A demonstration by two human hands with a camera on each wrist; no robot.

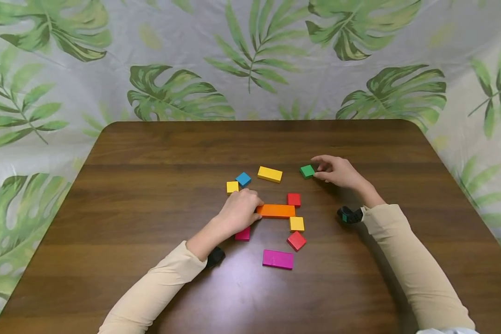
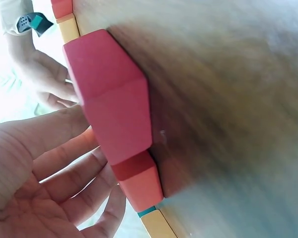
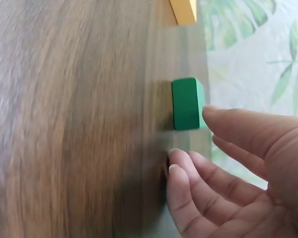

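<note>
In the head view my left hand pinches the left end of a long orange block lying on the table, thumb on the near side and a finger on the far side. A magenta block stands close to that hand in the left wrist view, beside a red-orange block. My right hand reaches over a small green block. Its thumb tip is at the block's edge; the other fingers are spread apart from it, as the right wrist view shows.
Red and yellow square blocks sit by the orange block's right end, a tilted red block below. Farther back lie a long yellow block, a blue block and a yellow square. A long magenta block lies nearest.
</note>
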